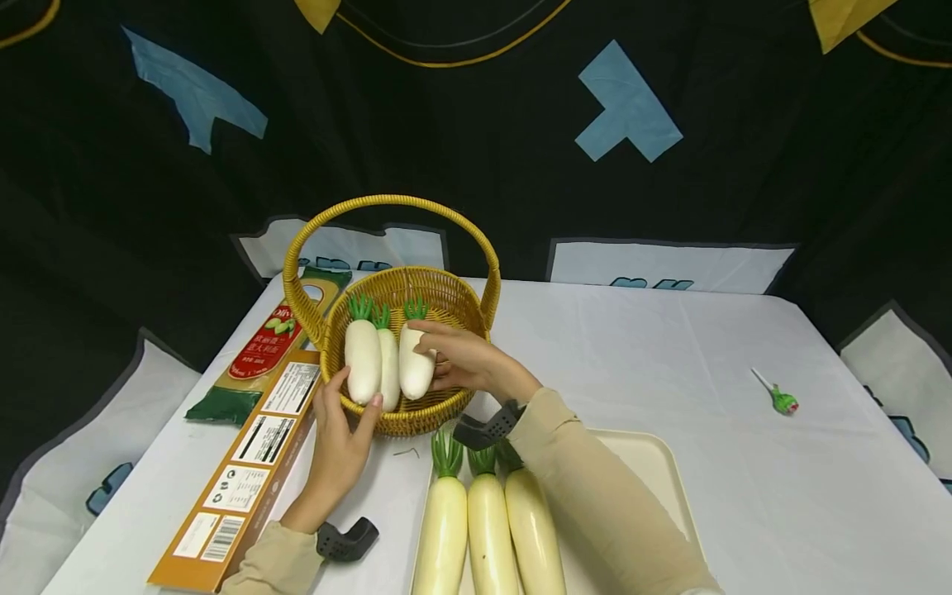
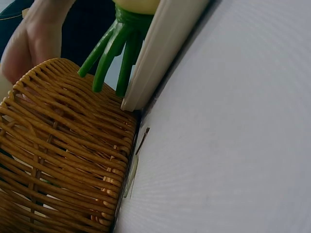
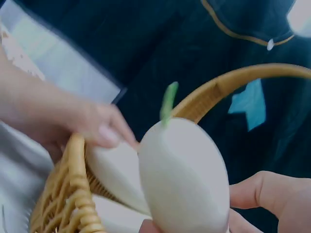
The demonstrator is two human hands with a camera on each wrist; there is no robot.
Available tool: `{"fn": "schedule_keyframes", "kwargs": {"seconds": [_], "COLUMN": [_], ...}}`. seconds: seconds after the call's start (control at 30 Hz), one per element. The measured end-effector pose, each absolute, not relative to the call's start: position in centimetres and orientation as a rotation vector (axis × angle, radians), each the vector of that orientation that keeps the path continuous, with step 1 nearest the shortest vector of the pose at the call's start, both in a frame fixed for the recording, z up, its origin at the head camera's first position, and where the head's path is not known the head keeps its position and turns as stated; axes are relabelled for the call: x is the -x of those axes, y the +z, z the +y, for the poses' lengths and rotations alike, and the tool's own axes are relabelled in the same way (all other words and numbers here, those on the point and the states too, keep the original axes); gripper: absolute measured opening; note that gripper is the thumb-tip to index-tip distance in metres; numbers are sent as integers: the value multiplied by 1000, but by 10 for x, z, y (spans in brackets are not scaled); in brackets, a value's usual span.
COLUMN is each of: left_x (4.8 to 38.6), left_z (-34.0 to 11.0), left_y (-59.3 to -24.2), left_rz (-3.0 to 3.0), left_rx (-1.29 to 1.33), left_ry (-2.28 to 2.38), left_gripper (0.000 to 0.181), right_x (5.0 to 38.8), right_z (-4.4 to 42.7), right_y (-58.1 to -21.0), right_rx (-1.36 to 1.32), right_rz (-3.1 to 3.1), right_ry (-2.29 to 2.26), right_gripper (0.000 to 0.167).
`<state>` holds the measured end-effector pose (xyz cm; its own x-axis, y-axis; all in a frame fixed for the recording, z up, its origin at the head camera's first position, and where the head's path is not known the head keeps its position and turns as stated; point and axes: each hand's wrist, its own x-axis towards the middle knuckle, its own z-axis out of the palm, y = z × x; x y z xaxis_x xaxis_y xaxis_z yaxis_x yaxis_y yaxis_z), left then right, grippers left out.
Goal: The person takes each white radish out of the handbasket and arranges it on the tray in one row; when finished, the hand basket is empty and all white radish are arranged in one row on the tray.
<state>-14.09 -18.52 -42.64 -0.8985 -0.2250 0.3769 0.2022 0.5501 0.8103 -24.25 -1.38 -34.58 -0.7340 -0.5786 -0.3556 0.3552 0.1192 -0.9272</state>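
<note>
A yellow wicker basket with a tall arched handle holds three small white radishes with green tops. My right hand reaches over its right rim and grips the rightmost white radish; in the right wrist view this radish stands between thumb and fingers. The left hand holds the basket's front-left rim, close to the leftmost radish. Between these two lies a slimmer radish. The left wrist view shows the woven basket side, with the left hand itself out of sight.
Several long radishes, including one at left, lie on a cream tray in front, partly under the right forearm. A brown box and a pasta packet lie left. A lollipop lies far right.
</note>
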Motion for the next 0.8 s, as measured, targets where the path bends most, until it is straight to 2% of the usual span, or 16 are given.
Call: {"fn": "schedule_keyframes", "kwargs": {"seconds": [0.23,0.43,0.8], "left_x": [140,142,141], "left_z": [-186,-185,-185], "left_y": [-426,-427,-427], "left_rz": [-2353,-2353,-2363], "left_rx": [-32,-27,-33], "left_ry": [-1315,-1313,-1311], "left_gripper": [59,60,60], "right_x": [216,190,137], "right_z": [24,73,149], "right_y": [-321,-306,-342], "right_rx": [339,447,422], "right_rz": [1676,1780,2088], "right_ry": [-1777,-1767,-1518], "right_gripper": [50,53,51]}}
